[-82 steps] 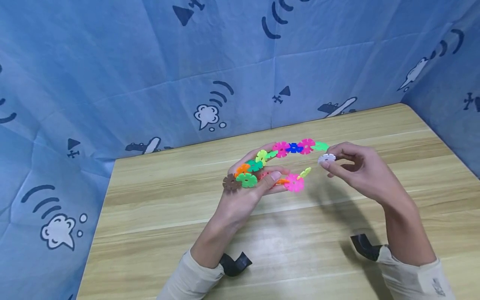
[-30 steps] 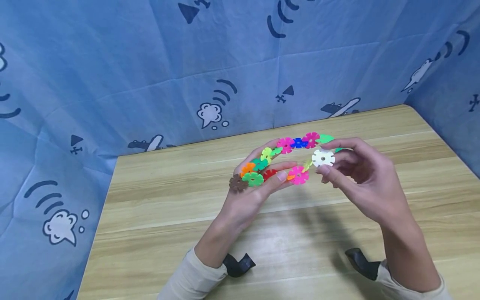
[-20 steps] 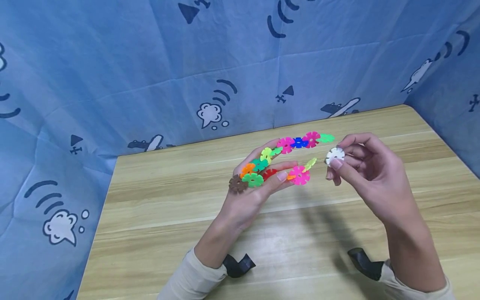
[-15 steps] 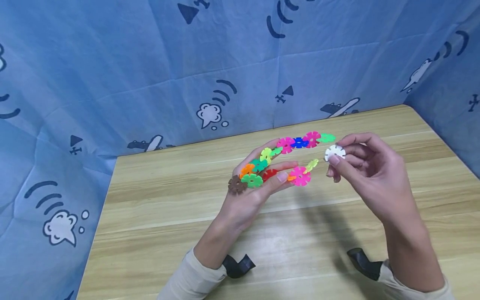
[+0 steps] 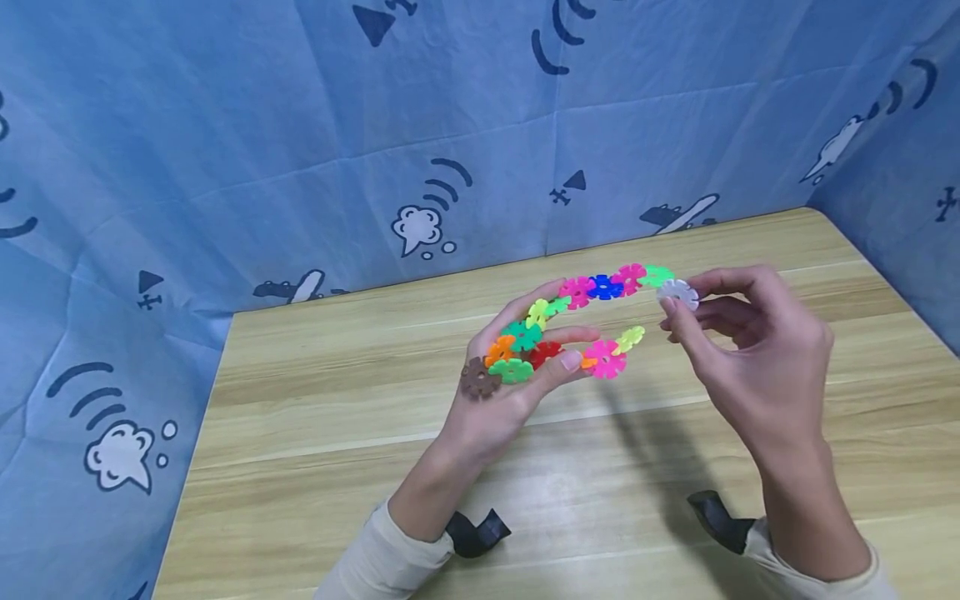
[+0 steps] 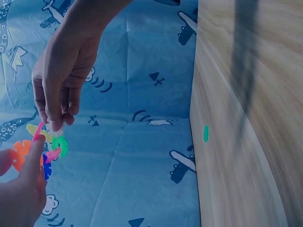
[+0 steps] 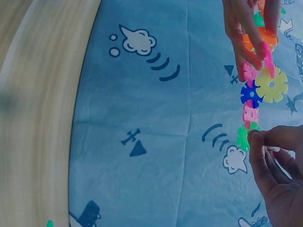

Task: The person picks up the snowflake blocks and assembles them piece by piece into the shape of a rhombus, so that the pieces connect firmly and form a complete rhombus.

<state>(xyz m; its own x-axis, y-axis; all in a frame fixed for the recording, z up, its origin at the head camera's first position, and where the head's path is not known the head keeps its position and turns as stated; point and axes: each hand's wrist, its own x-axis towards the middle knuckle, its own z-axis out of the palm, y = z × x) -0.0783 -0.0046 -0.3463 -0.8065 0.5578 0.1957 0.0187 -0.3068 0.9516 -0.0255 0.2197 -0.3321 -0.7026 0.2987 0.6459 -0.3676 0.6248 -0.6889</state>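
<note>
My left hand [image 5: 495, 400] holds a curved chain of interlocking plastic flower discs [image 5: 605, 287] above the table, thumb on one side and fingers on the other. Brown, green, orange, red, pink, blue and yellow discs make up the chain, and its two ends lie to the right. At the far end is a light green disc [image 5: 656, 276]; the near end carries a yellow disc [image 7: 271, 84]. Between thumb and forefinger, my right hand [image 5: 757, 350] pinches a white flower disc [image 5: 678, 294]. Its edge meets the light green disc; whether they are slotted together, I cannot tell.
A wood-grain table [image 5: 315, 433] lies under both hands. Blue printed cloth [image 5: 480, 100] hangs behind it and at the sides. Black curved pieces [image 5: 477, 533] stick out at both sleeve cuffs. The left wrist view has a small green spot [image 6: 206, 133] on the tabletop.
The right hand brought the white disc in front of the chain, drew it back right, and has now moved it up against the light green end disc. The left hand has shifted slightly.
</note>
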